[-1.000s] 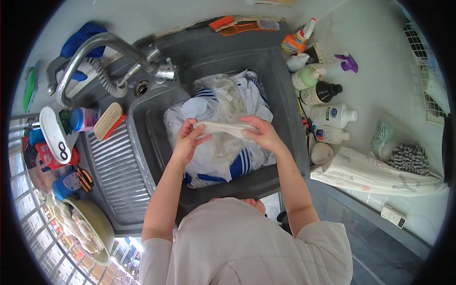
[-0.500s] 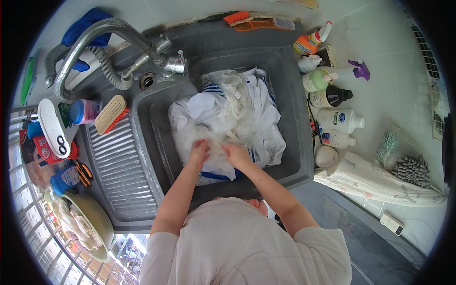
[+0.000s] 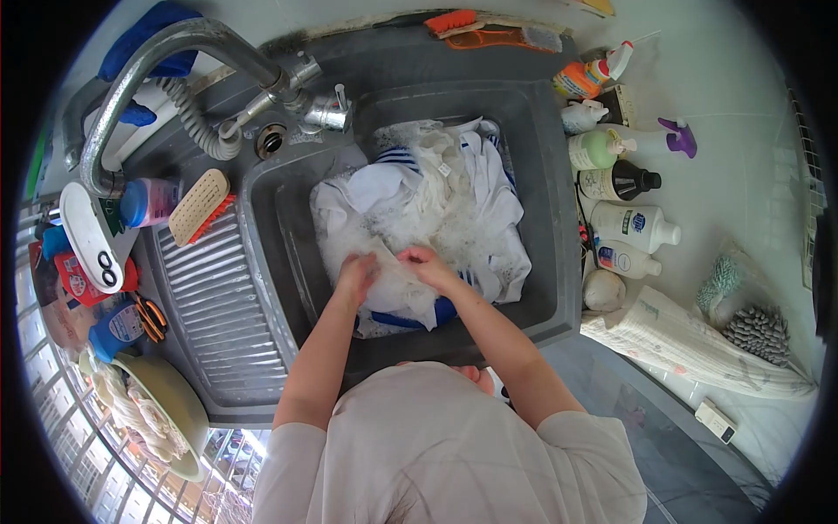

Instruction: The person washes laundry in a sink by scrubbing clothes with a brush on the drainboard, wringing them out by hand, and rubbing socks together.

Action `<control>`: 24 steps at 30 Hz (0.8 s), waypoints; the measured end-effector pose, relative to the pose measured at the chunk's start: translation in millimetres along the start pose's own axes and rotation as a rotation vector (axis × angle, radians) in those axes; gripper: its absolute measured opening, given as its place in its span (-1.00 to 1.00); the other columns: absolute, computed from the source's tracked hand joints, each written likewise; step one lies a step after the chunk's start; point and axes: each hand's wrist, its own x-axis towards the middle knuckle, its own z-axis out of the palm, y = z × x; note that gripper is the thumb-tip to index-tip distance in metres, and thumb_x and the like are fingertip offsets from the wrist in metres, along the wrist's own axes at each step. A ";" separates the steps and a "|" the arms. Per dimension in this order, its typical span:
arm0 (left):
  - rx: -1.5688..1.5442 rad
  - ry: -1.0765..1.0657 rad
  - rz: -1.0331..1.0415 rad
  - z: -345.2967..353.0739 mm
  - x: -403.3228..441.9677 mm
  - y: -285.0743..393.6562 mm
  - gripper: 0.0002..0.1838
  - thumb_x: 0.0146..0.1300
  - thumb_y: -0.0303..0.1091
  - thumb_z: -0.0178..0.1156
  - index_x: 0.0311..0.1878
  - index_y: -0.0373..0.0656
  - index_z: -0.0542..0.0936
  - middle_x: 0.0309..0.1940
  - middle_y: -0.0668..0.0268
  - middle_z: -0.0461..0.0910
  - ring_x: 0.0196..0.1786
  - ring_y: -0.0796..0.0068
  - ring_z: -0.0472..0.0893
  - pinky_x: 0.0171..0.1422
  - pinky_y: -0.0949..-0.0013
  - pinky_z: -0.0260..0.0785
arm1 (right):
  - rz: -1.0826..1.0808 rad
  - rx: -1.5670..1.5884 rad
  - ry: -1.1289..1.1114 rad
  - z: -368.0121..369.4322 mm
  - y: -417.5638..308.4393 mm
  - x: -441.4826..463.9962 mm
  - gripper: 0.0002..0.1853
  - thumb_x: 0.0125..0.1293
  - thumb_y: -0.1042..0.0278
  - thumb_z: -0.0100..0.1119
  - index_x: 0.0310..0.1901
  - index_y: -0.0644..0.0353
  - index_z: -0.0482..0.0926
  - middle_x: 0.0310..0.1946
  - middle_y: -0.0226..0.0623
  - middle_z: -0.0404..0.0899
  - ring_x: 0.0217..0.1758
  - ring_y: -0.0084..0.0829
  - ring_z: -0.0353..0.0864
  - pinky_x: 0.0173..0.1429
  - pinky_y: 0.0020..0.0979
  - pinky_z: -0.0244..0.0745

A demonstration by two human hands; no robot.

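Note:
Soapy wet laundry lies heaped in the grey sink basin [image 3: 550,288], mostly white cloth with some blue stripes [image 3: 397,157]. My left hand [image 3: 358,276] is at the near left of the pile, fingers curled in the suds at the edge of a white garment [image 3: 397,284]. Opposite it, my right hand [image 3: 424,265] pinches the same white cloth between thumb and fingers. Foam hides some fingertips. Blue fabric [image 3: 443,313] shows just below the right hand, and a cream cloth with a small label [image 3: 443,169] lies farther back.
A metal faucet [image 3: 327,112] stands behind the basin at left. On the ribbed drainboard [image 3: 223,306] rests a scrubbing brush [image 3: 201,208]. Several bottles, including a white one [image 3: 637,225], line the right side. A bowl of cloth [image 3: 166,384] stands at lower left.
My left hand has shifted slightly left, and my right hand has risen a little. The white cloth now spreads wider between and below them. The whole view has shifted slightly.

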 end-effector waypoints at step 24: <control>0.236 -0.391 0.648 60.3 -159.7 50.3 -0.81 0.31 -0.60 0.26 -0.05 -0.16 0.61 -0.10 0.43 0.62 0.08 0.56 0.55 0.22 0.41 0.38 | -0.541 0.075 0.166 -11.0 -152.0 -101.2 -0.84 0.38 0.41 0.29 -0.07 0.24 0.66 -0.26 -0.36 0.67 -0.23 -0.55 0.62 -0.06 -0.47 0.51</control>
